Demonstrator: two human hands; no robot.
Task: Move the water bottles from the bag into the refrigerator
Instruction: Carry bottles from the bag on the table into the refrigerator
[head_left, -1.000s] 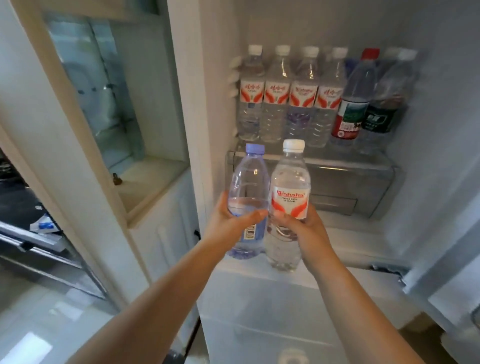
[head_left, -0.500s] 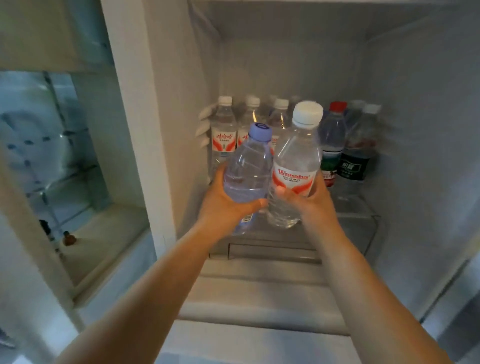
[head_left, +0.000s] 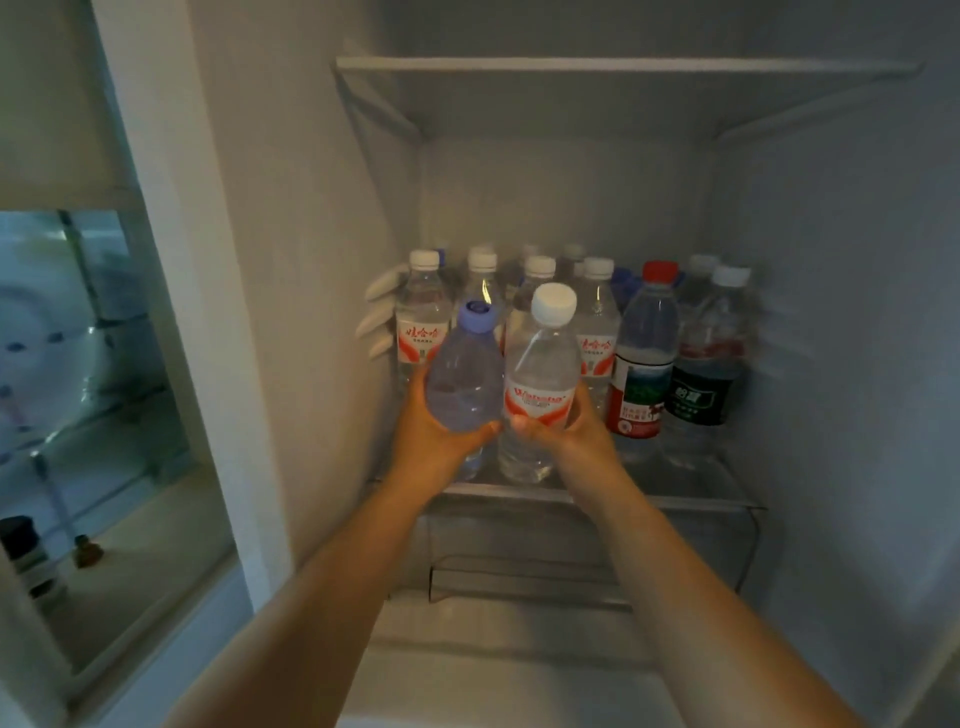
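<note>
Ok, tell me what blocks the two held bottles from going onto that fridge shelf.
Nothing visible blocks the front. The blue-capped clear bottle in the left hand and the white-capped red-labelled bottle in the right hand hang over the glass shelf's bare front strip. The standing row of bottles blocks anything deeper.

glass shelf, standing water bottles crowded on it

You reach both bare arms forward side by side, your left hand and right hand each curled around a bottle, thumbs nearly touching.
</note>
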